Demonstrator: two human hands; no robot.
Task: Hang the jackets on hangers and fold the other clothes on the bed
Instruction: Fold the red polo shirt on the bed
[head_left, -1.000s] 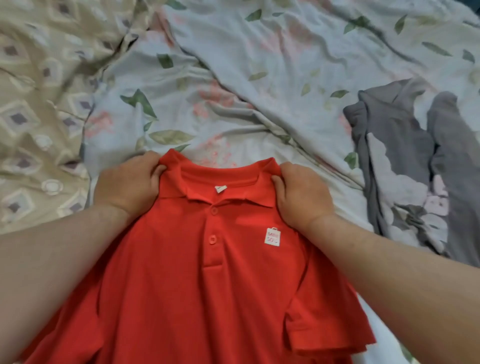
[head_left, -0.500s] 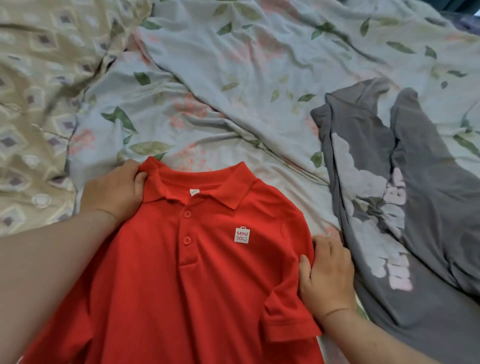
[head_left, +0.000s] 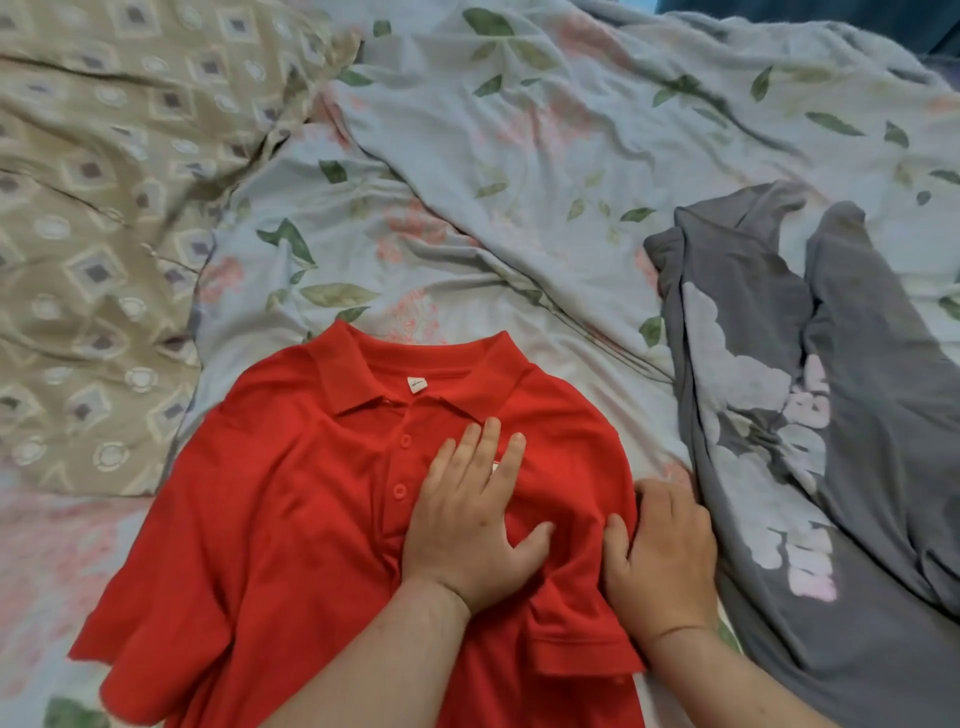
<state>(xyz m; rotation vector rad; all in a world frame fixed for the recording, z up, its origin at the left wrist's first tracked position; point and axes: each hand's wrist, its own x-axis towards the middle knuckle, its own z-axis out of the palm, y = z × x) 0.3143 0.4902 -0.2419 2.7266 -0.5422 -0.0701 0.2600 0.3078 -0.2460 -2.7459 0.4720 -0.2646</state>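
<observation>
A red polo shirt (head_left: 291, 499) lies front up on the bed, collar toward the far side, buttons down the middle. My left hand (head_left: 470, 519) lies flat on its chest with fingers spread, covering the white logo patch. My right hand (head_left: 662, 556) is at the shirt's right shoulder seam, thumb on the red cloth and fingers curled round its edge near the short sleeve. A grey T-shirt (head_left: 852, 467) with a pale print lies spread out to the right, touching my right hand's back.
The bed is covered by a rumpled pale blue sheet with leaves and pink flowers (head_left: 545, 156). A beige cover with a diamond pattern (head_left: 104, 208) lies bunched at the left. The bed's far edge shows dark at the top right corner.
My left hand left the collar and moved right onto the shirt's chest, over the logo. My right hand stays at the right shoulder edge. The left sleeve now lies spread out.
</observation>
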